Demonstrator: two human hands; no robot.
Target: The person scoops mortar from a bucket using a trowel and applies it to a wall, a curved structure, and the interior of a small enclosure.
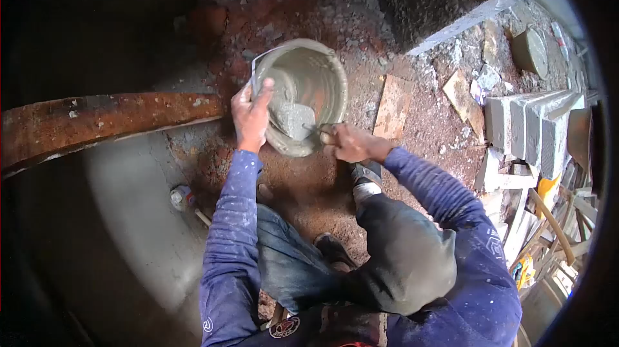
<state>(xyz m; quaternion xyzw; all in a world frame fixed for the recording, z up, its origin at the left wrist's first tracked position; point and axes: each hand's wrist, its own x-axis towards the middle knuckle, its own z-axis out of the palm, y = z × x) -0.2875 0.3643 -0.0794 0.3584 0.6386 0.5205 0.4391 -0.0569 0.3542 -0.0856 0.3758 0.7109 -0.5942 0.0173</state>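
A round bucket [338,82], its walls smeared with grey mortar, is tilted so that I see into it. My left hand [250,115] grips the bucket's left rim, thumb over the edge and fingers on the outside. In my right hand [353,143] is the handle of a trowel [298,121], held at the bucket's lower right rim. The trowel's blade reaches inside the bucket and is coated with wet grey mortar. Some mortar clings to the inner wall beside the blade; how much lies at the bottom is hard to tell.
A rusty curved beam [116,121] runs in from the left. Overhead right is a rough concrete block edge [477,11]. Boards [394,105] lie on the rubble ground, with stacked grey blocks [525,128], another bucket [530,50] and scrap wood [554,228] to the right.
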